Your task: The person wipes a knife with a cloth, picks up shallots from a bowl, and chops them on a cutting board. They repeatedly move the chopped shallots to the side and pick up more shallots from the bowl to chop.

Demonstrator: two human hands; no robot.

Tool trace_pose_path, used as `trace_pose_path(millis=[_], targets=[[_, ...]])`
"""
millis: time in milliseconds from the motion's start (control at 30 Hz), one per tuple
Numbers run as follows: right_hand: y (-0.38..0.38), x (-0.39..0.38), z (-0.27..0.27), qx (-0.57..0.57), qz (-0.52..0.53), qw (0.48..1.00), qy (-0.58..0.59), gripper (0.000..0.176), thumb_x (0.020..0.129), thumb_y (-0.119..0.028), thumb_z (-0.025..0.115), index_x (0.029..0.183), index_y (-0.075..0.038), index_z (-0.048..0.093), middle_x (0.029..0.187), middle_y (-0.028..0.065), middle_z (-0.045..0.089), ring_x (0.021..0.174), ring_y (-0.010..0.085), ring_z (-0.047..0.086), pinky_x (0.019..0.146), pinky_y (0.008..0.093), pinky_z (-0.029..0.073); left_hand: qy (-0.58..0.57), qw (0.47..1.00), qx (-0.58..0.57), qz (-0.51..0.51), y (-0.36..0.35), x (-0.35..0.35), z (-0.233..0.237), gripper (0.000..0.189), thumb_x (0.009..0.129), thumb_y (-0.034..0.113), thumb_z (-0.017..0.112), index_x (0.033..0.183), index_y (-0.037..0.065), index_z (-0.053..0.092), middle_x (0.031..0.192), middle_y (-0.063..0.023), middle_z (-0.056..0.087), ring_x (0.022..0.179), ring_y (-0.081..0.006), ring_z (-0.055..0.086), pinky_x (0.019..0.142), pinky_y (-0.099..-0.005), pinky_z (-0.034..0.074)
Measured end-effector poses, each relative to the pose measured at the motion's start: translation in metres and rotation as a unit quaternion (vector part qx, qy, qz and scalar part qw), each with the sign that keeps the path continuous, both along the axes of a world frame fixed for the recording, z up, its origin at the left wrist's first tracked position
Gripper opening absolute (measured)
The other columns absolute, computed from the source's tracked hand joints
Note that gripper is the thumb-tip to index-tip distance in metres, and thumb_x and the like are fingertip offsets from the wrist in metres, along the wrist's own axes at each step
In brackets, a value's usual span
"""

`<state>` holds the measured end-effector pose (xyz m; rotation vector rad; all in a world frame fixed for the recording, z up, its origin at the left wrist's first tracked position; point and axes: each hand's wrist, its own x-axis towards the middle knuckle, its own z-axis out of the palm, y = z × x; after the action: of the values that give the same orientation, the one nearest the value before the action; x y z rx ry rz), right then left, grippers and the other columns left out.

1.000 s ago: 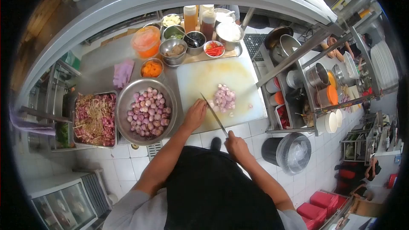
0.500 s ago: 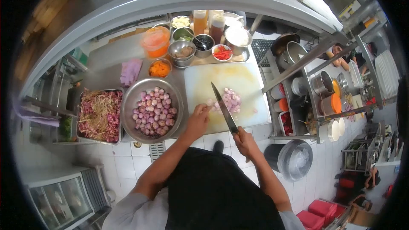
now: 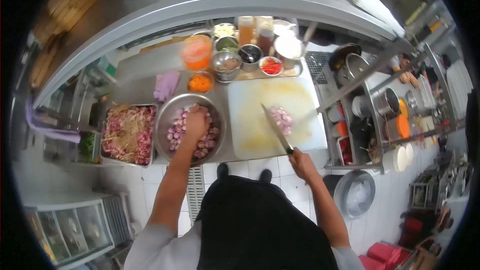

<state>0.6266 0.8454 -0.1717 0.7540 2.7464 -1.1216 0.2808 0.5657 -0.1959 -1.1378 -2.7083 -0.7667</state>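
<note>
My left hand [image 3: 199, 121] is down in a large steel bowl [image 3: 218, 105], on top of the whole peeled shallots [image 3: 209, 142]. Its fingers are blurred and partly hidden, so their grip does not show. My right hand [image 3: 303, 165] is wrapped round the handle of a kitchen knife [image 3: 276, 128], just off the near edge of the white cutting board [image 3: 250, 125]. The blade slants up and left over the board. Beside it lies a small pile of cut shallots [image 3: 281, 121].
Left of the bowl stands a tray [image 3: 151, 142] of shallot skins. Behind are a purple cloth [image 3: 166, 85], a bowl of chopped orange food [image 3: 200, 83], an orange tub [image 3: 196, 52], sliced red chillies [image 3: 271, 66] and sauce bottles [image 3: 245, 31]. A steel shelf [image 3: 190, 6] runs above.
My left hand has gone from the cutting board's left side into the bowl of shallots. The knife stays in my right hand near the cut pile. The whole view has shifted slightly.
</note>
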Motion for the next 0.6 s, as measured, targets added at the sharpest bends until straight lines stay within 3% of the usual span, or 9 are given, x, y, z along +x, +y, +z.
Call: trace_pose_path(millis=[33,233,300,333,400,467,567,600], targets=[[-0.005,0.001,0.002,-0.012,0.006,1.000,0.017,0.022,0.097,-0.021,0.058,0.104,-0.001,0.051,0.084,0.0311,0.064,0.084,0.0530,0.060,0.073,0.0598,0.045,-0.028,0.999,-0.044,0.012,0.006,-0.002,-0.001,0.024,0.081,0.013,0.069,0.100,0.000,0.065,0.105,-0.0251,0.062,0.107,-0.0440,0.057,0.092,-0.0531,0.047],[-0.024,-0.007,0.003,-0.105,0.026,0.994,-0.015,0.025,0.098,-0.024,0.056,0.099,0.000,0.053,0.082,0.0314,0.063,0.082,0.0525,0.060,0.073,0.0574,0.046,0.025,0.997,-0.063,0.043,0.013,0.012,0.006,0.030,0.079,0.011,0.069,0.105,0.000,0.058,0.103,-0.0251,0.061,0.098,-0.0439,0.060,0.085,-0.0543,0.049],[-0.018,-0.008,-0.005,-0.092,0.005,0.996,0.008,0.026,0.098,-0.025,0.056,0.095,0.001,0.053,0.082,0.0314,0.063,0.083,0.0524,0.060,0.073,0.0562,0.046,-0.020,0.996,0.075,0.043,0.017,0.019,0.023,0.026,0.082,0.008,0.067,0.105,0.000,0.059,0.101,-0.0230,0.061,0.092,-0.0402,0.062,0.081,-0.0499,0.051],[-0.014,-0.007,-0.009,-0.095,0.000,0.995,0.006,0.026,0.098,-0.025,0.056,0.095,0.001,0.053,0.082,0.0314,0.063,0.083,0.0524,0.060,0.073,0.0562,0.046,-0.023,0.996,0.073,0.039,0.024,0.029,0.039,0.026,0.082,0.008,0.067,0.105,0.000,0.059,0.101,-0.0230,0.061,0.092,-0.0402,0.062,0.081,-0.0499,0.051],[-0.007,-0.012,-0.015,-0.081,-0.052,0.995,0.015,0.027,0.098,-0.025,0.056,0.095,0.002,0.052,0.082,0.0315,0.063,0.082,0.0530,0.060,0.073,0.0570,0.047,-0.107,0.980,0.168,-0.003,0.045,0.059,0.067,0.026,0.080,0.003,0.066,0.105,0.000,0.059,0.098,-0.0188,0.060,0.091,-0.0373,0.062,0.079,-0.0450,0.052],[-0.005,-0.015,-0.013,-0.042,-0.054,0.997,0.028,0.027,0.098,-0.025,0.056,0.095,0.002,0.052,0.081,0.0313,0.064,0.082,0.0531,0.061,0.073,0.0580,0.047,-0.133,0.979,0.129,-0.085,0.067,0.087,0.070,0.024,0.082,0.004,0.066,0.105,0.001,0.058,0.099,-0.0183,0.060,0.091,-0.0369,0.062,0.079,-0.0437,0.052],[-0.013,-0.013,-0.009,-0.001,-0.064,0.997,0.040,0.026,0.098,-0.024,0.056,0.096,0.001,0.052,0.080,0.0310,0.064,0.082,0.0534,0.061,0.073,0.0599,0.047,-0.161,0.968,0.118,-0.154,0.101,0.109,0.034,0.022,0.084,0.005,0.065,0.104,0.004,0.057,0.099,-0.0173,0.057,0.091,-0.0371,0.061,0.078,-0.0450,0.052],[-0.018,-0.011,-0.006,0.000,-0.072,0.996,0.043,0.025,0.098,-0.024,0.056,0.097,0.001,0.051,0.080,0.0308,0.065,0.082,0.0535,0.062,0.073,0.0607,0.047,-0.124,0.972,0.108,-0.169,0.109,0.112,0.018,0.021,0.085,0.005,0.064,0.104,0.005,0.057,0.098,-0.0168,0.056,0.091,-0.0371,0.061,0.077,-0.0458,0.052]])
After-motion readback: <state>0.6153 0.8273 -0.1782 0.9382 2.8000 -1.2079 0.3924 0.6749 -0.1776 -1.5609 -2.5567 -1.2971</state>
